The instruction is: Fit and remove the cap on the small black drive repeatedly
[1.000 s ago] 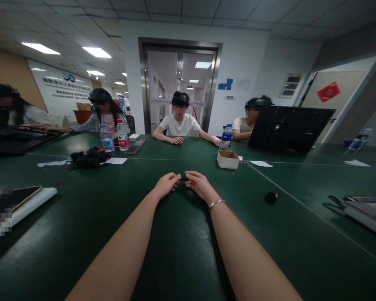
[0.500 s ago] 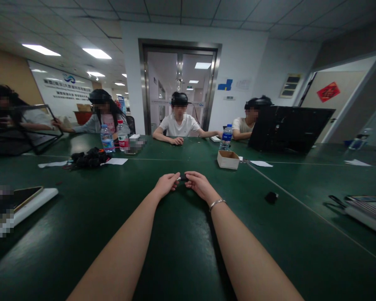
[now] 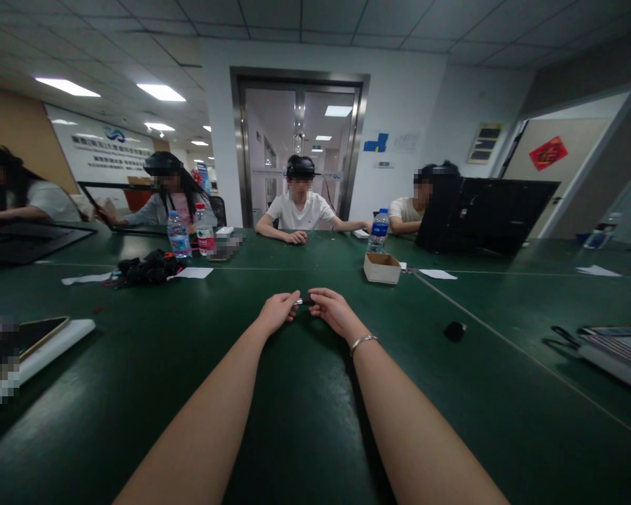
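Observation:
Over the dark green table [image 3: 299,435], both of my hands meet at a small black object with a shiny silver end [image 3: 306,301]. My left hand [image 3: 277,312] pinches the silver end between thumb and fingers. On the black end, my right hand [image 3: 335,310] is closed with thumb and fingertips; a silver bangle [image 3: 364,344] circles that wrist. Fingers cover much of the object, and its exact kind is too small to tell. A small black piece [image 3: 455,331] lies on the table to the right of my right hand.
Ahead stand an open cardboard box [image 3: 381,268], water bottles [image 3: 379,231] and a black monitor [image 3: 486,216]. Tangled black straps [image 3: 150,268] and papers lie front left. A phone [image 3: 45,335] rests on a white item at left. Several people sit opposite; one [image 3: 163,182] touches a dark frame.
My hands stay nearly in place, with slightly more of the silver end showing. At far left, the dark frame has moved right, away from the person at the edge.

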Motion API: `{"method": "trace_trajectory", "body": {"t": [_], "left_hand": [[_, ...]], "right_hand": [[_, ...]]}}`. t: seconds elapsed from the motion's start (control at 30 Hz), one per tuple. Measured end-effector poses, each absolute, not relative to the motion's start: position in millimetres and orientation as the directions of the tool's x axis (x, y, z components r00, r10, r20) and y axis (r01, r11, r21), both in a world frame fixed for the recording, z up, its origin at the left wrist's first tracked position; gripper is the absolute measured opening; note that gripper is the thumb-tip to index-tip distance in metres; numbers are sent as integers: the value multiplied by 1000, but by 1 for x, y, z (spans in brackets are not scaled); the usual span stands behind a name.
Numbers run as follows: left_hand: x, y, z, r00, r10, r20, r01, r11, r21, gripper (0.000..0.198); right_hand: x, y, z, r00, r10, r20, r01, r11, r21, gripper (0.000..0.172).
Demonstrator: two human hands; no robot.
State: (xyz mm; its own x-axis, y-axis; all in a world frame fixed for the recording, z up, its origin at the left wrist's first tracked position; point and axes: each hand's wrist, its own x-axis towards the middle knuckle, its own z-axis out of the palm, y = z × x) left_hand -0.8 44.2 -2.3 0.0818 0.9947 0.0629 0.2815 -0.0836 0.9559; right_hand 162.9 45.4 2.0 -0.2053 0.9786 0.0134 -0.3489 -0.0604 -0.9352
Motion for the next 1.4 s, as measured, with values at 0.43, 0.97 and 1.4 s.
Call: {"method": "trace_trajectory", "body": {"t": [0.43,0.97,1.4], "left_hand": [[-3,47,-6,99,992,75,268,-99,958,46],[-2,44,-3,85,994,73,282,-94,955,54],[-3,49,-8,105,992,73,290,-101,952,54]], "right_hand": [[163,47,0,-209,977,26,-368,-54,-928,16],[163,46,1,-214,976,34,-358,-46,-933,15],[162,45,2,-208,977,42,-359,-37,-933,15]]}}
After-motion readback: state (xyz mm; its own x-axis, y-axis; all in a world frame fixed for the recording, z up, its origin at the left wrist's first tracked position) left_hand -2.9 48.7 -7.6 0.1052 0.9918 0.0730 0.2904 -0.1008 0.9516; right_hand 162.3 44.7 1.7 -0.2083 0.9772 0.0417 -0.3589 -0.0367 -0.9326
